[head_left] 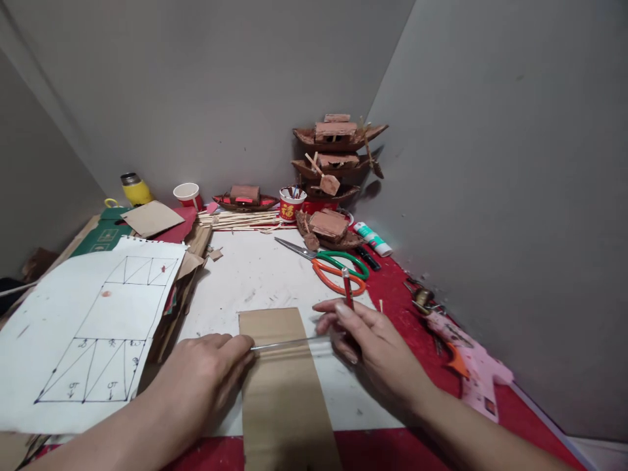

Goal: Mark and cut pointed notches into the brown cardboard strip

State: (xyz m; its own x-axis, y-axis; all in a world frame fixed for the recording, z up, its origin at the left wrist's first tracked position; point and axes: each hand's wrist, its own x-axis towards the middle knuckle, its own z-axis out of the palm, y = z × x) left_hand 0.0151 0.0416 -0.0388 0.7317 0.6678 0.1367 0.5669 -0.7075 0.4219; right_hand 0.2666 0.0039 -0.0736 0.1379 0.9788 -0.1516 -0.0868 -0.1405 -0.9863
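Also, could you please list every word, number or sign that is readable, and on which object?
"福": on the red-and-white cup.
Paper sheet: small arrows; the sideways handwritten marks are unclear.
White-green tube, green cardboard, pink glue gun: markings too small or blurred.

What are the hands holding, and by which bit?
The left hand holds a clear strip by its left end. The right hand holds a pen below its top.

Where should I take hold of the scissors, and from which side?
Likely by the green and orange handle loops, coming from the near right: the scissors lie with their blades pointing far left, and the loops sit just beyond the right hand.
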